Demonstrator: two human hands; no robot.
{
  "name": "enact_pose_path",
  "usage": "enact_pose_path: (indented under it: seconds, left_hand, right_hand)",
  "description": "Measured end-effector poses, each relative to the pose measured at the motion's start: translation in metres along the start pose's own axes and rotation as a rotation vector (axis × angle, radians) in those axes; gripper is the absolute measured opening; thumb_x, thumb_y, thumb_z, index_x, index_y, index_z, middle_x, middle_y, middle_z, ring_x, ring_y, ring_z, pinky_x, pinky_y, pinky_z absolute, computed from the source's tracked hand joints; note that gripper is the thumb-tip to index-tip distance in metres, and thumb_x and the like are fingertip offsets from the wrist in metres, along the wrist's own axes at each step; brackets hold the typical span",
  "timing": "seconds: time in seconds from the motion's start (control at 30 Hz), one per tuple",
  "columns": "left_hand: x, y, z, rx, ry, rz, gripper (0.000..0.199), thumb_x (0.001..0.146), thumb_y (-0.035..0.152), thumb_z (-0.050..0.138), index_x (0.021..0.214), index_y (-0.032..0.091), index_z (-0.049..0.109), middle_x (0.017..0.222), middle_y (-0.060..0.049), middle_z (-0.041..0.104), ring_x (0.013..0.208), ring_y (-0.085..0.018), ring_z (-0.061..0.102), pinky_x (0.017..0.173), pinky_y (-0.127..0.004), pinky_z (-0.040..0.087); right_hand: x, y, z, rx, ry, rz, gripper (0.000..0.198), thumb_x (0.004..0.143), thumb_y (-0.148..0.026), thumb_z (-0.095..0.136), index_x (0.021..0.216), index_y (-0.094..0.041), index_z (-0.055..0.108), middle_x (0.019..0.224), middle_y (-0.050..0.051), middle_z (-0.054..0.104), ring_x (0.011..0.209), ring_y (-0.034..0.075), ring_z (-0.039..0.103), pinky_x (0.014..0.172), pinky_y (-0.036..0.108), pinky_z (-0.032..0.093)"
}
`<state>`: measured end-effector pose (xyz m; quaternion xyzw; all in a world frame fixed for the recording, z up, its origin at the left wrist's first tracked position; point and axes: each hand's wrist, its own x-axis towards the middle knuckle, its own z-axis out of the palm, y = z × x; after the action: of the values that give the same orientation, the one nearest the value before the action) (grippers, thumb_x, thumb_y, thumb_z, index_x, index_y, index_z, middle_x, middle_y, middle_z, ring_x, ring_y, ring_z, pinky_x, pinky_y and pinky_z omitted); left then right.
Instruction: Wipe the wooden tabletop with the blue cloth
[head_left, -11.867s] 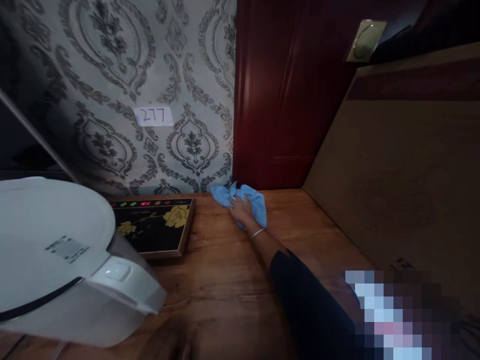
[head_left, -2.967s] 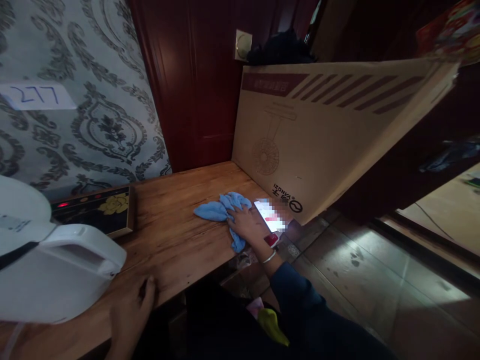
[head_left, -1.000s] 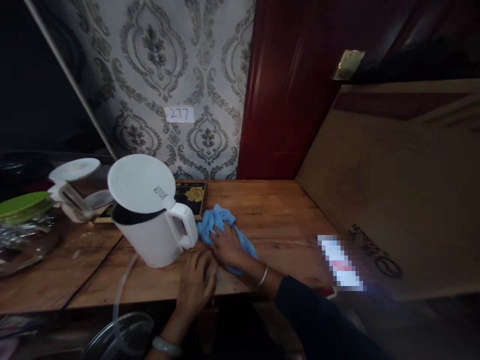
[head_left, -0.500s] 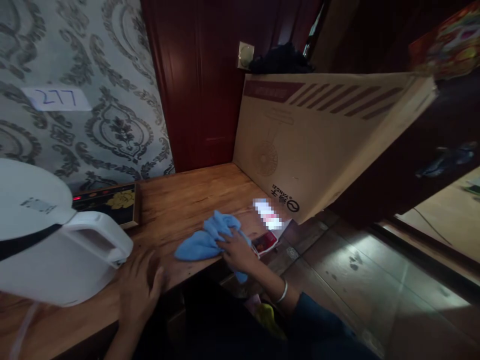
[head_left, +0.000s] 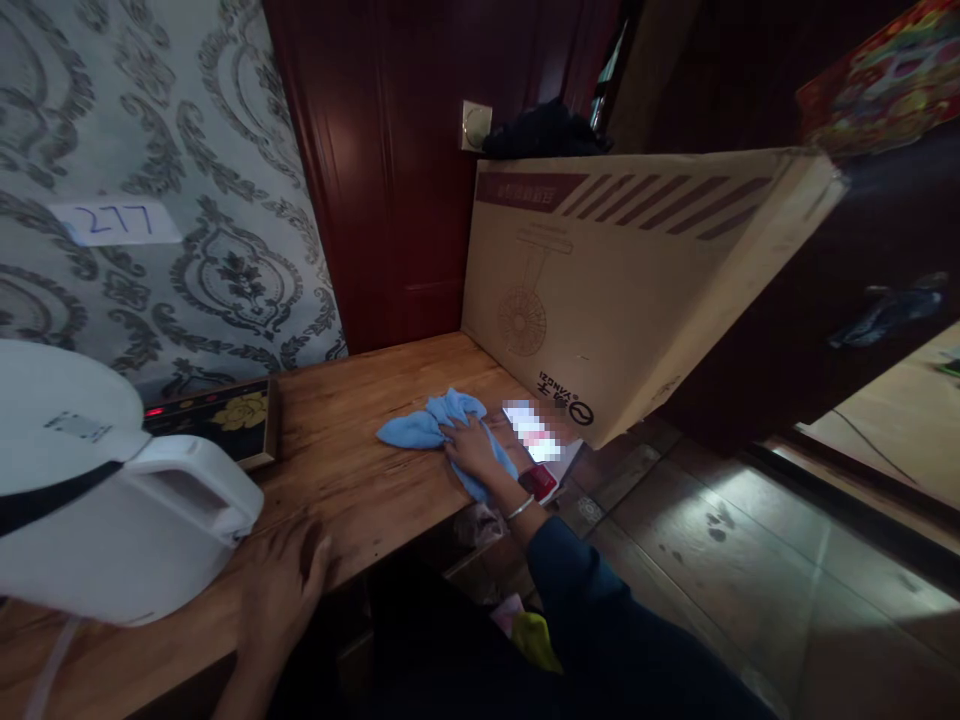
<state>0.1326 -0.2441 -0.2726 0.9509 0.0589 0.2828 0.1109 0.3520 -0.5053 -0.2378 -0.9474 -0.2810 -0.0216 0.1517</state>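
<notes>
A light blue cleaning cloth (head_left: 420, 428) lies bunched on the wooden table (head_left: 330, 400), one end trailing toward the front edge. My right hand (head_left: 474, 452) presses on it, fingers bent into its folds. At the near edge of the table rests my left hand (head_left: 281, 580), fingers laid out and thumb apart, with nothing in it. Just left of that hand stands a white electric kettle (head_left: 97, 530), its handle pointing toward me. Right of the cloth lies a lit phone (head_left: 531, 430), its screen blurred out, on top of a red and white booklet or packet (head_left: 541, 482).
A large cardboard box (head_left: 622, 270) leans along the table's right side. Behind the kettle sits a black panel with a gold flower (head_left: 244, 415) and a red light. Patterned wallpaper (head_left: 240, 270) and a dark red door (head_left: 375, 180) bound the back. Tiled floor (head_left: 720, 540) shows at right.
My right hand has moved the blue cloth away from the front edge, farther back on the table. My left hand stays in place. The view has shifted slightly.
</notes>
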Motion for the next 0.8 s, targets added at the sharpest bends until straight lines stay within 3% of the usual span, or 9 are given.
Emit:
enact_pose_path:
  seconds: [0.17,0.33,0.67,0.8]
  left_hand:
    - [-0.002,-0.004,0.002,0.004,-0.018,-0.019,0.045,0.094,0.049,0.039,0.112,0.016,0.065,0.123,-0.015,0.07,0.121,-0.033,0.06,0.106,-0.05,0.044]
    - [-0.001,-0.002,0.003,0.027,0.007,-0.005,0.05,0.094,0.052,0.037,0.109,0.013,0.066,0.119,-0.017,0.071,0.119,-0.035,0.06,0.105,-0.051,0.043]
    - [0.0,-0.001,0.001,-0.032,0.038,-0.021,0.052,0.094,0.053,0.035,0.112,0.014,0.064,0.117,-0.018,0.07,0.116,-0.035,0.061,0.103,-0.051,0.045]
    - [-0.004,-0.006,0.0,-0.134,0.081,-0.06,0.05,0.095,0.051,0.036,0.12,0.015,0.06,0.119,-0.016,0.069,0.114,-0.032,0.063,0.102,-0.046,0.047]
  right_hand:
    - [0.008,-0.009,-0.001,-0.003,0.025,0.063,0.045,0.095,-0.024,0.043,0.138,-0.026,0.059,0.149,0.006,0.052,0.137,0.031,0.036,0.111,0.049,0.03]
    - [-0.018,-0.038,0.002,0.006,0.02,0.009,0.038,0.094,-0.025,0.047,0.127,-0.027,0.065,0.142,0.003,0.058,0.132,0.033,0.04,0.107,0.048,0.033]
    - [-0.073,-0.096,0.034,0.177,-0.002,-0.393,0.025,0.087,-0.019,0.058,0.106,-0.027,0.071,0.121,0.002,0.069,0.123,0.028,0.048,0.103,0.043,0.037]
    - [-0.077,-0.113,0.034,0.307,-0.118,-0.611,0.018,0.083,-0.018,0.06,0.094,-0.027,0.072,0.101,-0.001,0.074,0.101,0.019,0.06,0.096,0.033,0.042]
